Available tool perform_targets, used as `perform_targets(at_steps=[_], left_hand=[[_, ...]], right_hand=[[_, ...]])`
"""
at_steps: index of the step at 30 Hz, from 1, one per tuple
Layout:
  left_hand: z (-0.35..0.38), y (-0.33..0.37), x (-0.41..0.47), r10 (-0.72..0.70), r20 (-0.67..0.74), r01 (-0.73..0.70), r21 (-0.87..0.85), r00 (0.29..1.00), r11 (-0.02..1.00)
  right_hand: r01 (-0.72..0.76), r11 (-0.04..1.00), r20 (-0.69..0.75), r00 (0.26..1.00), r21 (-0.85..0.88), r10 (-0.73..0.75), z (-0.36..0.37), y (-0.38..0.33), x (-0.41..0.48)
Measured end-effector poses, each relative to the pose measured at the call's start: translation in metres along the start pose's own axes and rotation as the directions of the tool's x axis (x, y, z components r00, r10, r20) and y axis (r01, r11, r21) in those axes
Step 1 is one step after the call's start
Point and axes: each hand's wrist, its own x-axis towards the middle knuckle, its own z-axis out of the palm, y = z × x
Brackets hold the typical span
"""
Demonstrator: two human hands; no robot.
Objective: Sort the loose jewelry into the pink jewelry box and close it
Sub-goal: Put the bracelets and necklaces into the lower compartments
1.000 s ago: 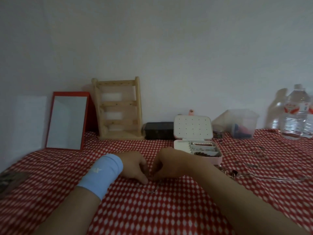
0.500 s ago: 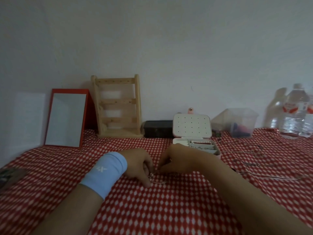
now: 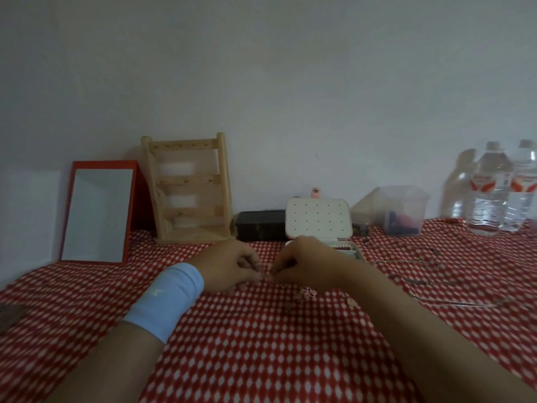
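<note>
- Your left hand and right hand, fingers curled, pinch a small jewelry piece near the open pink jewelry box.
- Loosen either pinch and it slips, hard to find on the checked cloth.

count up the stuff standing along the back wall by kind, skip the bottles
mirror: 1
wooden rack: 1
boxes: 2 (black box, pink jewelry box)
clear plastic tub: 1
total: 5

One pink jewelry box, one mirror, one wooden rack, one dark case, one clear tub, two bottles
</note>
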Motion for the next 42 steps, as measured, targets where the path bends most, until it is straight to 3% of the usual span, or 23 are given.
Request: perform_targets(at_steps=[7, 10, 16, 24, 29, 35, 38, 42], left_hand=[[0.03, 0.04, 0.049, 0.125, -0.179, -0.126, 0.007, 0.976, 0.992], [0.047, 0.054, 0.069, 0.129, -0.156, -0.135, -0.028, 0.979, 0.99], [0.062, 0.063, 0.09, 0.14, 0.064, -0.144, 0.077, 0.988, 0.986], [0.075, 0.052, 0.091, 0.255, -0.174, -0.249, 0.056, 0.951, 0.967], [0.077, 0.05, 0.092, 0.296, -0.097, -0.278, 0.161, 0.95, 0.947], [0.079, 0.051, 0.093, 0.3, -0.151, -0.275, 0.166, 0.942, 0.947], [0.08, 0.05, 0.096, 0.244, -0.133, -0.217, 0.19, 0.961, 0.958], [0.081, 0.05, 0.096, 0.241, -0.163, -0.218, 0.143, 0.957, 0.965]], right_hand=[[-0.119, 0.99, -0.119, 0.985, 0.078, 0.127, -0.054, 0.062, -0.018], [-0.171, 0.982, -0.109, 0.978, 0.075, 0.179, -0.061, 0.09, -0.027], [-0.202, 0.971, -0.049, 0.976, 0.13, 0.21, -0.059, 0.12, -0.04], [-0.21, 0.976, -0.127, 0.968, 0.063, 0.217, -0.052, 0.13, -0.034], [-0.216, 0.976, -0.098, 0.971, 0.008, 0.216, -0.048, 0.13, -0.034], [-0.183, 0.983, -0.2, 0.964, -0.009, 0.177, -0.047, 0.126, -0.032], [-0.203, 0.975, -0.157, 0.97, -0.09, 0.188, -0.043, 0.124, -0.031], [-0.201, 0.977, -0.178, 0.967, -0.074, 0.185, -0.042, 0.124, -0.03]])
